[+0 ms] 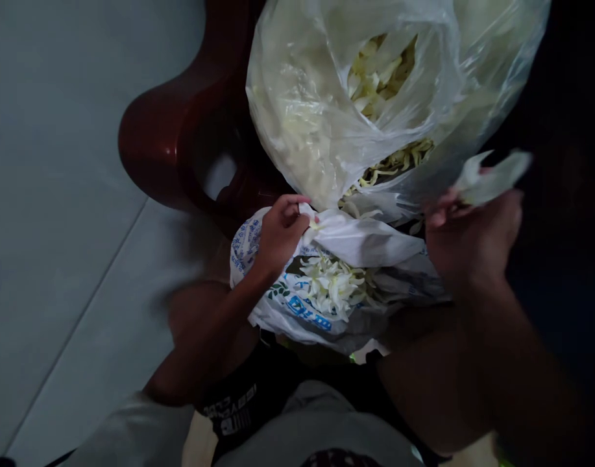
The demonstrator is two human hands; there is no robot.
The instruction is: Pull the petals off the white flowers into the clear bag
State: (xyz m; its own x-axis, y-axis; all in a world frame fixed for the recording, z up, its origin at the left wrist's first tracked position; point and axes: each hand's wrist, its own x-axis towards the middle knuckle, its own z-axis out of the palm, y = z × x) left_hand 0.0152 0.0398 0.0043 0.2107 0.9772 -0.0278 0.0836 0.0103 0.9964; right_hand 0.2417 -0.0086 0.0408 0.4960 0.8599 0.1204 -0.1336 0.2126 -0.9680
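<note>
My left hand pinches a white piece at the upper rim of a white printed plastic bag; whether it is a petal or the bag's edge is hard to tell. White flowers lie in that bag's opening. At the right, my right hand, blurred, holds a pale white flower between its fingers. Beyond both hands, a large clear plastic bag is full of pale flowers, which show through its torn-looking openings.
A dark red, glossy curved piece of furniture stands at the upper left on the grey tiled floor. My legs and dark shorts are below the printed bag. The right side is very dark.
</note>
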